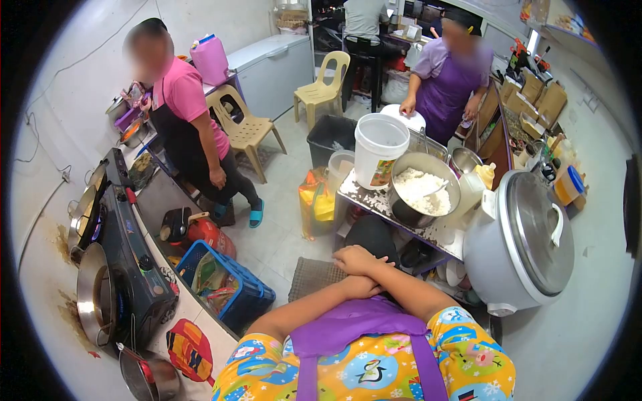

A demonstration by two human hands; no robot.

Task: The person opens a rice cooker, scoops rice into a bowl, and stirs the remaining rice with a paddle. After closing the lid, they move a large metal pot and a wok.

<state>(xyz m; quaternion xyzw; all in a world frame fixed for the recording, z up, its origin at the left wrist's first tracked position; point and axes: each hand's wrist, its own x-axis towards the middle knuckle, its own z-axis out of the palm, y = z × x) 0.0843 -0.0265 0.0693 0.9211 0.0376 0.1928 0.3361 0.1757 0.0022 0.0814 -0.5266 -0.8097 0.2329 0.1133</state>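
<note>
My forearms cross in front of my purple apron (334, 327). My right hand (354, 260) lies uppermost, relaxed and apparently flat, with no object visible in it. Just below it is my left hand (360, 286), tucked against the right forearm, its fingers mostly hidden. Ahead of the hands, a worn table (428, 234) carries a large metal pot (409, 212) of white rice (421, 187) with a spoon-like utensil in it. A white plastic bucket (381, 144) stands beside the pot. Neither hand touches these things.
Left are a gas stove (137, 247), a wok (95, 291), a saucepan (150, 377) and a blue crate (251, 297). A big rice cooker (495, 247) stands right. One person in pink (184, 93) is near the stove; another in purple (448, 100) is behind the table. Chairs (247, 127) stand behind.
</note>
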